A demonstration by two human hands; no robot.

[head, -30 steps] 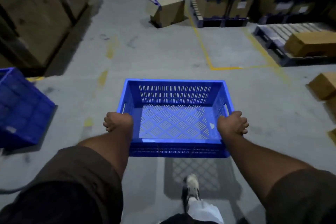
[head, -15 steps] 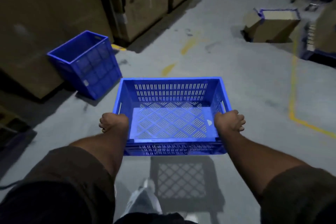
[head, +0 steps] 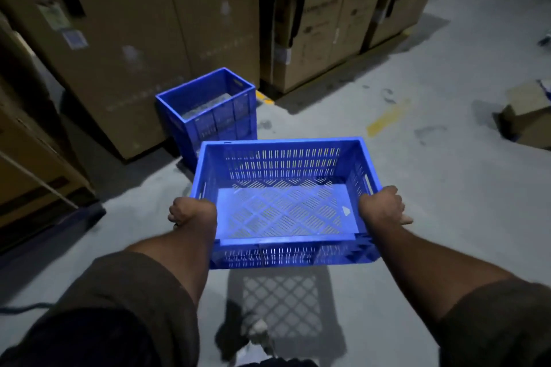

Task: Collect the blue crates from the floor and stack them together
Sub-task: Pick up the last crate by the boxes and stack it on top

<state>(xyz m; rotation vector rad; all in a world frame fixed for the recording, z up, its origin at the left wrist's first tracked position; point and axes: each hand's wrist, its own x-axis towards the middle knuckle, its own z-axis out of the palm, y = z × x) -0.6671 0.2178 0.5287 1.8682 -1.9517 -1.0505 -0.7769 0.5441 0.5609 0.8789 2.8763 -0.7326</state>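
Observation:
I carry a shallow blue slotted crate (head: 283, 164) in front of me, above the floor. My left hand (head: 190, 213) grips its left side and my right hand (head: 383, 207) grips its right side. The crate is empty and its shadow falls on the floor near my feet. A second, taller blue crate (head: 208, 112) stands on the floor just beyond the carried one, against a big cardboard box. Its near lower corner is hidden behind the crate I hold.
Tall cardboard boxes (head: 143, 39) line the left and back, with more boxes (head: 328, 24) at the back right. A small open carton (head: 527, 116) lies on the floor at the right edge. A yellow floor mark (head: 387, 118) crosses the grey concrete.
The view has swung left while I walk with the crate. The taller blue crate, at the far left a second ago, now sits straight ahead and much closer.

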